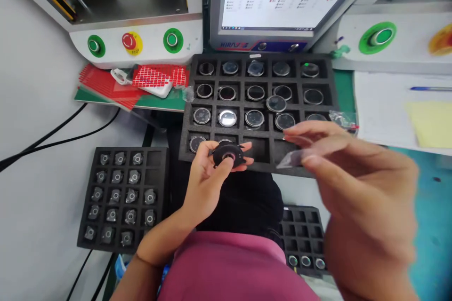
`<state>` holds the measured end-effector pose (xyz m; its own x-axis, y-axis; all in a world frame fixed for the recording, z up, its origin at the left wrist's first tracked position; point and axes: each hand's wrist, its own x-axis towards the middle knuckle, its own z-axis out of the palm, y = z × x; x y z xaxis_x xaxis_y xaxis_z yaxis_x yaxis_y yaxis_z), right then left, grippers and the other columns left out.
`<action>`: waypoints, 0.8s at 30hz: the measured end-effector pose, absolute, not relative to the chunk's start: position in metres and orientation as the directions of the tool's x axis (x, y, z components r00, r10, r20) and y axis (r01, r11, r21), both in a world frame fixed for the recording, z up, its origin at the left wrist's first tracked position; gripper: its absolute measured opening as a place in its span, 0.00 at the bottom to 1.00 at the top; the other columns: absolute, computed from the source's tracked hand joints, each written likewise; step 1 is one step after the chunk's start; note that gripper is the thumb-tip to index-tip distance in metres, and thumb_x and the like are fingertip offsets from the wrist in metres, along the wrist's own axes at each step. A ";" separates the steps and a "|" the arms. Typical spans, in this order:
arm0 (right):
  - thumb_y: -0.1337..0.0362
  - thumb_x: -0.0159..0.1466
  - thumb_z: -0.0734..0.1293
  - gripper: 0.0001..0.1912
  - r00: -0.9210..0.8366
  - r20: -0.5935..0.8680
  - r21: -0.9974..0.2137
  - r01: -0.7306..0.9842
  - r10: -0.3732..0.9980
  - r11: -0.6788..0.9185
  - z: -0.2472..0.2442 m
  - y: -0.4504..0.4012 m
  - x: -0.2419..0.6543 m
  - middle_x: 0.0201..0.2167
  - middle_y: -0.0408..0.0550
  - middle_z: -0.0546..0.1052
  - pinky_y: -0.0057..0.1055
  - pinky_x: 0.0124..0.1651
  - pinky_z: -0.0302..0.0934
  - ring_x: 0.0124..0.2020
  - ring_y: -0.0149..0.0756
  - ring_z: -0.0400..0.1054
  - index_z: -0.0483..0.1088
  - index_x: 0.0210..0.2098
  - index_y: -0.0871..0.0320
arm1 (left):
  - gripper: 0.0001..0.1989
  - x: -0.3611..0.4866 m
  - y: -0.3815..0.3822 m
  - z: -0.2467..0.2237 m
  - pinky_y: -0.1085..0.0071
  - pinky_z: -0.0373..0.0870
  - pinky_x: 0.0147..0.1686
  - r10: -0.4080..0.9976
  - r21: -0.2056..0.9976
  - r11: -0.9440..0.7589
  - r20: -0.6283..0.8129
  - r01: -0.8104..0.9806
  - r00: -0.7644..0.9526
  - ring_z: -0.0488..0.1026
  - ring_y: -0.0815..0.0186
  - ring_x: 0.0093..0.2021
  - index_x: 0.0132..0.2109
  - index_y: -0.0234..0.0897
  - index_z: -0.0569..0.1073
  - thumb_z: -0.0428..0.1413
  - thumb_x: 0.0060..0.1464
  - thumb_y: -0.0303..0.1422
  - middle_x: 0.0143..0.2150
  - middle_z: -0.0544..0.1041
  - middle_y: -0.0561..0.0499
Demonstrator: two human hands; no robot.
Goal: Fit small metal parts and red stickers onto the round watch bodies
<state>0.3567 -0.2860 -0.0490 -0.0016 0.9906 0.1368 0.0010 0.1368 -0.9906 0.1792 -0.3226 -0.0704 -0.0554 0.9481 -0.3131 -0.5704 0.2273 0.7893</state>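
Observation:
My left hand (208, 176) grips a round black watch case (228, 153), its thumb pressed on the face turned up toward me. To the right, my right hand (356, 183) pinches a small piece of clear film (292, 158) between thumb and fingers. Both hands are over the near edge of a black foam tray (261, 149), whose compartments hold round watch faces with shiny rims. One watch face (276, 103) lies tilted across the divider between two compartments. Part of the tray's lower right is hidden behind my right hand.
A second foam tray (155, 155) with wrapped watch parts stands at the lower left. Another tray (300, 230) is low on the right. Beyond are a monitor (268, 0), a red stop button (129, 40), red grid sheets (155, 76) and white paper (381, 108) with a blue pen (431, 88).

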 end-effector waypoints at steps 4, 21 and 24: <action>0.66 0.62 0.76 0.06 0.018 0.030 -0.976 -0.216 0.999 0.034 -0.063 -0.308 0.334 0.45 0.42 0.82 0.26 0.61 0.67 0.52 0.30 0.75 0.80 0.29 0.52 | 0.09 0.184 -0.324 -0.071 0.83 0.73 0.35 0.937 0.743 0.221 -0.342 -0.632 -0.075 0.81 0.73 0.38 0.41 0.35 0.76 0.65 0.59 0.36 0.41 0.86 0.47; 0.68 0.61 0.76 0.07 -0.035 -0.023 -0.982 -0.188 0.999 -0.029 -0.086 -0.318 0.303 0.53 0.47 0.81 0.46 0.63 0.70 0.56 0.43 0.76 0.78 0.27 0.53 | 0.29 0.203 -0.339 -0.080 0.57 0.76 0.56 0.920 0.793 0.195 -0.352 -0.577 -0.173 0.77 0.52 0.58 0.51 0.41 0.74 0.53 0.60 0.61 0.54 0.81 0.43; 0.68 0.61 0.75 0.07 -0.018 -0.028 -0.979 -0.202 0.999 -0.031 -0.085 -0.317 0.300 0.52 0.46 0.81 0.43 0.61 0.72 0.55 0.41 0.77 0.78 0.27 0.53 | 0.29 0.203 -0.342 -0.081 0.56 0.73 0.61 0.946 0.858 0.147 -0.267 -0.493 -0.183 0.76 0.52 0.59 0.54 0.41 0.73 0.52 0.62 0.60 0.56 0.80 0.43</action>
